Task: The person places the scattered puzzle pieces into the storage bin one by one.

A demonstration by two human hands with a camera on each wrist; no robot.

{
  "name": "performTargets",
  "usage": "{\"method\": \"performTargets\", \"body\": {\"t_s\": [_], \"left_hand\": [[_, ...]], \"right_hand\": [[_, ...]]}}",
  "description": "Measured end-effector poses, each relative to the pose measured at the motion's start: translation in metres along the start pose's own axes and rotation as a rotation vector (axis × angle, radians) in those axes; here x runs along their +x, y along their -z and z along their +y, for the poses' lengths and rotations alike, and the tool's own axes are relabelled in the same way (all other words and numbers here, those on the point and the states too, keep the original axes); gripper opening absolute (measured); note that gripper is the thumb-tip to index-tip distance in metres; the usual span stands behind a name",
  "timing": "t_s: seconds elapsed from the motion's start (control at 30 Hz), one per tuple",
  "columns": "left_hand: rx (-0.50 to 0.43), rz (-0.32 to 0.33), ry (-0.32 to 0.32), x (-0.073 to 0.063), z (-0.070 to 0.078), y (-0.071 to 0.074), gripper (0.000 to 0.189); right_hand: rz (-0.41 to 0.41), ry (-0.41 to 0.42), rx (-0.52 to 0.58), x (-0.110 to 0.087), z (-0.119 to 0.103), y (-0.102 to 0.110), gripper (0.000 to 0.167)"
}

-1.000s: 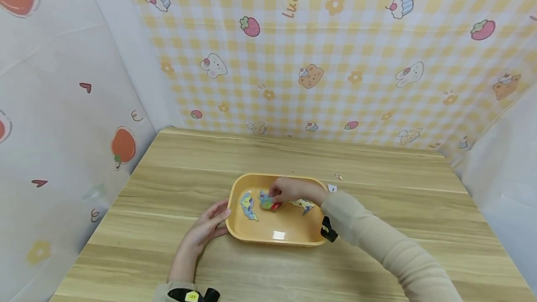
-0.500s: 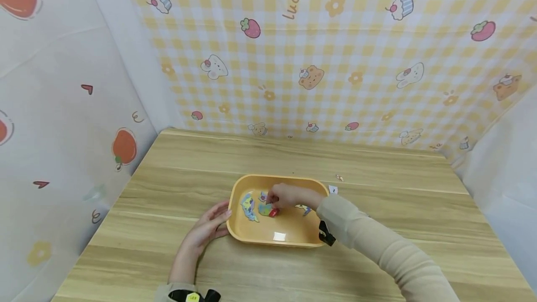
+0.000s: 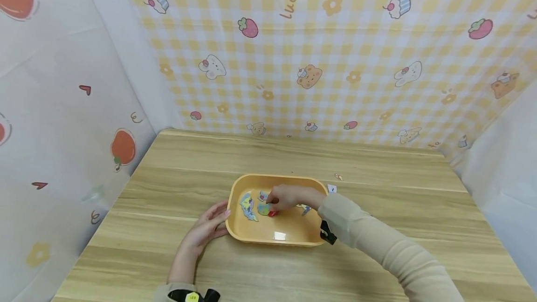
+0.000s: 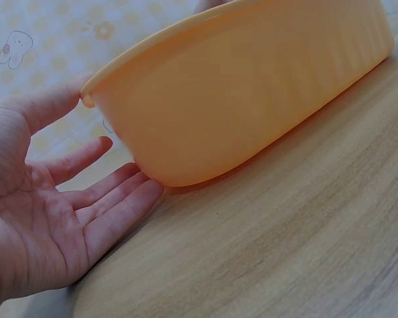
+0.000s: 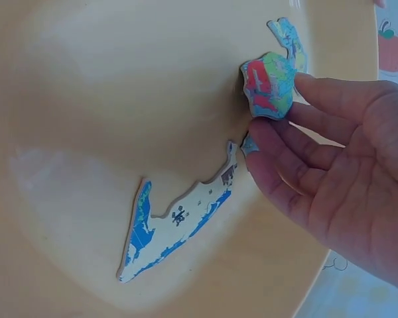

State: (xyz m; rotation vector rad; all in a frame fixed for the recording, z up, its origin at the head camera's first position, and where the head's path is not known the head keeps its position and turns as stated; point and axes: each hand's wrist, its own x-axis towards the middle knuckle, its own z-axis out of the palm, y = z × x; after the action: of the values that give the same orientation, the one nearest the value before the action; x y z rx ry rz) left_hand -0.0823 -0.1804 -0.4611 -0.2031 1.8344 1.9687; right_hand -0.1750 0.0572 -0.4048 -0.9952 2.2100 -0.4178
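Looking down from the head, the right hand [image 3: 289, 197] reaches into the yellow-orange tray [image 3: 293, 229] on the tabletop [image 3: 377, 176], pinching a red-and-green piece [image 3: 264, 209]; near that piece inside the tray lie a long blue-and-yellow piece [image 3: 248, 206] and a small blue piece [image 3: 262, 196], while the left hand [image 3: 208, 225] rests at the tray's end. From the left wrist, that hand's fingers are spread and fairly straight, some touching the wall, thumb against the rim; so light a hold would probably let the tray slide if bumped. From the right wrist, fingertips grip the red-and-green piece by its edge; whether it touches the tray floor, I cannot tell. A cream-and-blue piece [image 5: 186, 222] lies just beside. An off-centre squeeze could flip the held piece loose, and the lower fingers, close to the small blue piece, might drag it.
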Motion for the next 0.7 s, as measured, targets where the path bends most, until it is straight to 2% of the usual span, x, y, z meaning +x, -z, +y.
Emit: {"method": "performTargets", "body": {"t_s": [0.2,0.47,0.7], "left_hand": [[-0.002,0.002,-0.001,0.001,0.000,-0.001,0.063],[-0.001,0.012,0.004,0.002,-0.001,0.000,0.061],[-0.003,0.010,0.001,0.002,-0.001,-0.001,0.062]], "right_hand": [[-0.014,-0.016,-0.022,-0.004,-0.003,0.001,0.016],[-0.065,-0.015,-0.117,-0.005,-0.004,0.000,0.014],[-0.007,-0.045,-0.062,-0.013,-0.003,0.003,0.022]]}}
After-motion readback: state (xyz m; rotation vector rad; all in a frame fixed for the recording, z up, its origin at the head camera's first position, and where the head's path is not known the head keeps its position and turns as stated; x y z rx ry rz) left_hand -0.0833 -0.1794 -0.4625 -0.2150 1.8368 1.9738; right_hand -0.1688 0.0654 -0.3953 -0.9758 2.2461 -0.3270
